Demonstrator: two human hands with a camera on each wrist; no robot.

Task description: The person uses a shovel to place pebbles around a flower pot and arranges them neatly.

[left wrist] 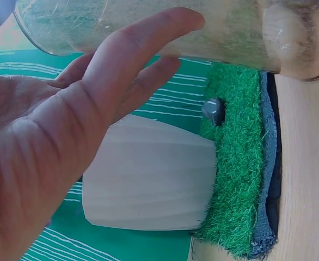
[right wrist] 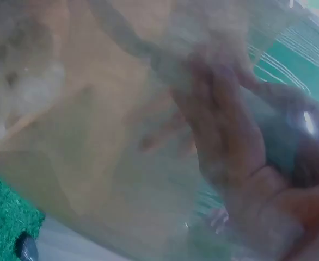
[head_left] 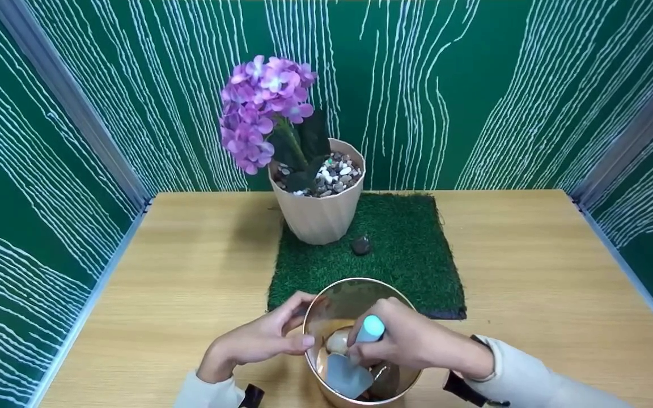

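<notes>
A clear glass vase (head_left: 352, 300) with a gold rim stands near the front of the table. My left hand (head_left: 270, 334) holds its left side, thumb at the near rim and fingers around the wall. Inside the vase, my right hand (head_left: 403, 334) grips the teal handle (head_left: 372, 328) of a small trowel. Its pale blue-grey blade (head_left: 346, 375) points down among stones, with a whitish stone (head_left: 338, 343) and a brown stone (head_left: 386, 378) beside it. The right wrist view shows the right hand blurred through the glass.
Behind the vase lies a green artificial grass mat (head_left: 411, 249) with a dark stone (head_left: 361, 245) on it. A cream pot (head_left: 318, 218) with pebbles and purple flowers (head_left: 270, 107) stands at the mat's back left. Green patterned walls (head_left: 491, 68) enclose the wooden table (head_left: 202, 255).
</notes>
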